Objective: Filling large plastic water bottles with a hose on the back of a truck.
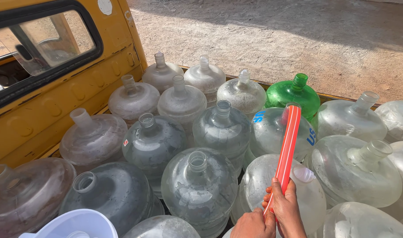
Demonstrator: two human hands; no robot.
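Both hands gripping red hose (288, 141): right hand (286, 207) wrapped round it, left hand (253, 224) pinching lower end. Hose tip in one clear jug (272, 132); most others open, looking empty.

Both hands, left hand (253, 224) and right hand (286, 207), gripping red hose (288, 145) above clear water jugs (199, 185), one green jug (294, 92), beside yellow truck cab (56, 114).
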